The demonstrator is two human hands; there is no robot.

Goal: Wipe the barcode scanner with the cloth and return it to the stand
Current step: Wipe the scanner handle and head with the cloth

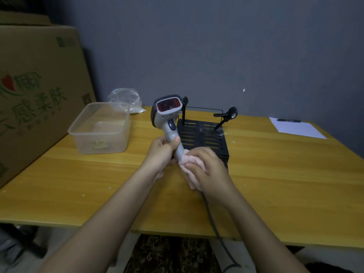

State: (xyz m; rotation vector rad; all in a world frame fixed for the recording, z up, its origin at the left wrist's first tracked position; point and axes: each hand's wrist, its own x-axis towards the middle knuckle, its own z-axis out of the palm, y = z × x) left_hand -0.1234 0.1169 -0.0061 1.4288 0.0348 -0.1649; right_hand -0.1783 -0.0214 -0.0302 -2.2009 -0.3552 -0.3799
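The scanner is held above the bench, handle down, its long axis tilted so the red window faces up and toward the camera. The left hand has its fingers clamped round the mid handle. The right hand presses the cloth round the handle's lower end, fingers closed on it. The stand sits just beyond both hands, slightly right, so the return looks like a short move away from the body.

One scanner; one cloth; two hands
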